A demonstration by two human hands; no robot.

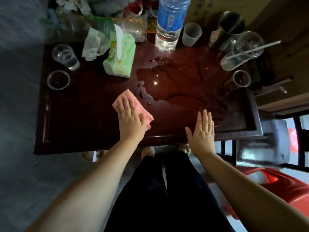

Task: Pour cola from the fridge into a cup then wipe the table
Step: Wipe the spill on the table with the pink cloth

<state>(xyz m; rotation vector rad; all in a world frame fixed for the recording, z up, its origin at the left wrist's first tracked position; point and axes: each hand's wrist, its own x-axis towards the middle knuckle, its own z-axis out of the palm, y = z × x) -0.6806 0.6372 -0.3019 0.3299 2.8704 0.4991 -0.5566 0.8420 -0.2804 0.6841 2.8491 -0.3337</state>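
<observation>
from the head view, looking down over the table (80, 118), i'd say the wiping is the step in hand. a pink cloth (121, 101) lies flat on the dark wood toward the near edge, just beside the left fringe of a wide, shiny puddle (167, 84) that spreads across the middle and right of the top. the puddle looks barely touched, so most of the wiping seems left to do.

the left hand (129, 121) rests on the cloth palm down, fingers straight and close together, thumb out to the side. it presses rather than pinches. the right hand (203, 133) is over the near edge of the table, flat, fingers straight and together, thumb spread, holding nothing. i cannot tell whether it touches the wood or hovers above it.

the next move, as i judge it, calls for pushing the cloth away and to the right into the puddle, keeping clear of the clear cup (241, 78) by the right rim and the water bottle (168, 25) at the back. no cola bottle is in view, and i cannot tell which cup holds cola.
</observation>
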